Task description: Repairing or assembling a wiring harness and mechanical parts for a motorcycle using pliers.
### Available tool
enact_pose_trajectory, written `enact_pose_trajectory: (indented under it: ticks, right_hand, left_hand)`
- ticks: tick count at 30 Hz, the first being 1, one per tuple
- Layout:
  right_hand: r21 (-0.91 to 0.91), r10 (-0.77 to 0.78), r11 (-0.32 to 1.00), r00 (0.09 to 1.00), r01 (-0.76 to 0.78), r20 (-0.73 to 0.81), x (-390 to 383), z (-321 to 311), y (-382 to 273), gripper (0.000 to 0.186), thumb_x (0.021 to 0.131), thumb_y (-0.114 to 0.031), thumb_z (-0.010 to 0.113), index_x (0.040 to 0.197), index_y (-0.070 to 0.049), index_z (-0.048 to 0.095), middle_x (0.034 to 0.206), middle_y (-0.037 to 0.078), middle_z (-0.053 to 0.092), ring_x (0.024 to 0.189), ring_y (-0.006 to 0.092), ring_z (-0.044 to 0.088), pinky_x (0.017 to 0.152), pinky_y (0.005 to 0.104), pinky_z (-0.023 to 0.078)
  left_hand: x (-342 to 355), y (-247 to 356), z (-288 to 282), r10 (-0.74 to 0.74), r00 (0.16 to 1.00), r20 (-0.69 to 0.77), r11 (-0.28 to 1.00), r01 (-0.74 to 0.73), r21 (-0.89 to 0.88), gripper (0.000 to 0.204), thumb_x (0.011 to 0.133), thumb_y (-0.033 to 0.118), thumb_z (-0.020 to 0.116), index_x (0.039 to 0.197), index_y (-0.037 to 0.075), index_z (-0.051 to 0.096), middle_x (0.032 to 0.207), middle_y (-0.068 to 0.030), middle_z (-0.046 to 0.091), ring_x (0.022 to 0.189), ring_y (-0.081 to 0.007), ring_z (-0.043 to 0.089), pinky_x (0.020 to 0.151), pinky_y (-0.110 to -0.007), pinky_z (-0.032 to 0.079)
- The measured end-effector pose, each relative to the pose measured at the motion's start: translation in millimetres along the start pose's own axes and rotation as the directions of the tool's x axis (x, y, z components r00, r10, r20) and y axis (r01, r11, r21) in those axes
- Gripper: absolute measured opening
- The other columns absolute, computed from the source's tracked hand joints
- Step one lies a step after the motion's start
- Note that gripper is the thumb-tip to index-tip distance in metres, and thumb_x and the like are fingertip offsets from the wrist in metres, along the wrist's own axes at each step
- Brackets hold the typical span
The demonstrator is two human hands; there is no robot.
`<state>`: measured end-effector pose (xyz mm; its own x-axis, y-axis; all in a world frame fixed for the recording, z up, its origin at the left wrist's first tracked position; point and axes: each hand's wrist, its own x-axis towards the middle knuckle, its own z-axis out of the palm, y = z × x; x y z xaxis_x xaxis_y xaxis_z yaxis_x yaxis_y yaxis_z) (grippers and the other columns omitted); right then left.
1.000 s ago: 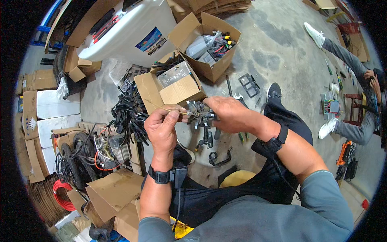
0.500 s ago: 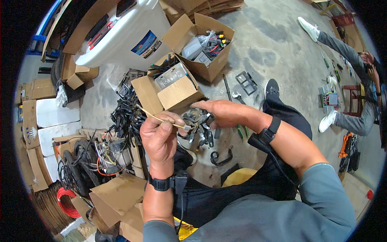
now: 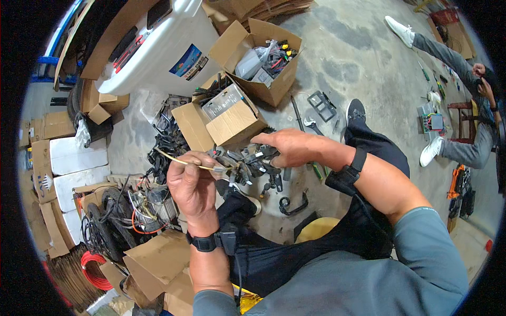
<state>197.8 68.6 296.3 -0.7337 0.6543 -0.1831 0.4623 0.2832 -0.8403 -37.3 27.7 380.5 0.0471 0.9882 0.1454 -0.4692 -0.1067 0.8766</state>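
My left hand point(image 3: 191, 183) pinches a thin pale yellow cable point(image 3: 171, 157), which sticks out leftward past my thumb. My right hand point(image 3: 290, 148) is closed on the right end of a dark, greasy cluster of metal parts and fittings point(image 3: 241, 166), held in the air between my hands. The cable runs to the cluster's left side; how it joins is too small to tell. Below lie a curved black part point(image 3: 289, 205) and green-handled pliers point(image 3: 317, 171). Behind my hands stands an open cardboard box point(image 3: 229, 125) with a clear-wrapped package in it.
Around me are a second open box point(image 3: 284, 89), a white tub point(image 3: 158, 58), tangled black parts point(image 3: 166, 137), a motor with tyres point(image 3: 158, 208) and flattened cardboard point(image 3: 153, 258). At the right, a co-worker in grey trousers point(image 3: 464, 150) sits beside scattered tools point(image 3: 429, 124).
My left hand has moved left with the cable, whose free end now reaches further left. The held cluster has shifted slightly left and turned. The co-worker's hands have moved slightly.
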Motion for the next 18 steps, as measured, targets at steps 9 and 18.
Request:
enact_pose_trajectory:
  ticks: [9, 18]
  right_hand:
    - [-0.003, 0.178, 0.984, 0.978, -0.180, -0.111, -10.6, -41.4, -15.8, 0.037, 0.072, -0.019, 0.064, 0.105, -0.003, 0.059, 0.084, 0.023, 0.065, 0.084, 0.0397, 0.064, 0.074, 0.0460, 0.049]
    - [-0.190, -0.024, 0.981, 0.953, -0.035, -0.302, -8.9, -38.2, -1.2, 0.025, 0.072, -0.013, 0.065, 0.095, -0.003, 0.062, 0.093, 0.020, 0.063, 0.093, 0.0391, 0.059, 0.080, 0.0479, 0.047]
  left_hand:
    - [5.9, -2.4, -33.5, -0.015, 0.989, -0.144, 1.000, 0.013, -0.019, 0.015, 0.094, 0.013, 0.059, 0.099, 0.000, 0.064, 0.093, -0.0168, 0.067, 0.070, -0.0228, 0.065, 0.063, -0.033, 0.054]
    - [7.1, -6.0, -26.5, -0.063, 0.988, -0.141, 0.998, 0.066, 0.014, 0.016, 0.094, 0.014, 0.060, 0.096, -0.002, 0.063, 0.090, -0.0181, 0.067, 0.070, -0.0240, 0.065, 0.064, -0.034, 0.055]
